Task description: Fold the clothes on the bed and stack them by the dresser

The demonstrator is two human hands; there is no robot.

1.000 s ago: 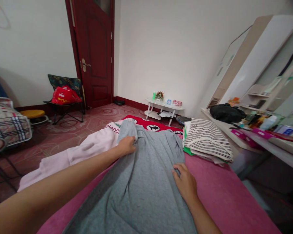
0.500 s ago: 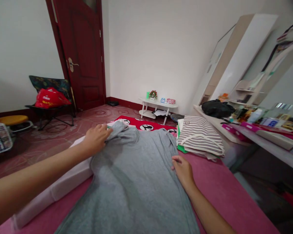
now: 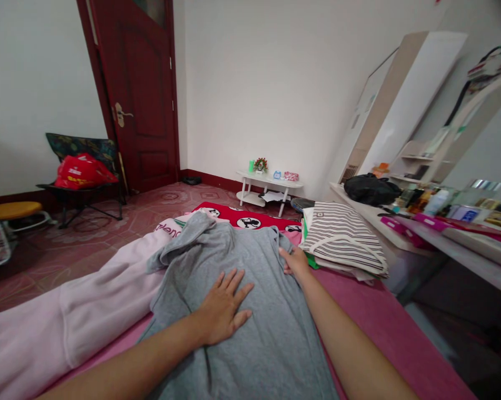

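A grey T-shirt (image 3: 267, 328) lies spread on the pink bed cover (image 3: 371, 322), its left sleeve bunched toward the far left. My left hand (image 3: 223, 308) rests flat on the middle of the shirt, fingers spread. At the shirt's far right edge, my right hand (image 3: 294, 261) pinches the fabric between thumb and fingers. Left of the shirt lies a pale pink garment (image 3: 96, 294) with lettering near its far end. A folded stack topped by a striped garment (image 3: 344, 236) sits just beyond my right hand.
Red fabric with black-and-white round prints (image 3: 248, 222) covers the bed's far end. On the right stands a dressing table (image 3: 359, 214) with a black bag (image 3: 371, 189) and bottles. A low white table (image 3: 271, 179) is by the wall; a folding chair (image 3: 81, 141) holds a red bag (image 3: 84, 171).
My left hand has left the sleeve at the far left and come down onto the shirt's middle. My right hand has moved farther up along the right edge and now grips the cloth.
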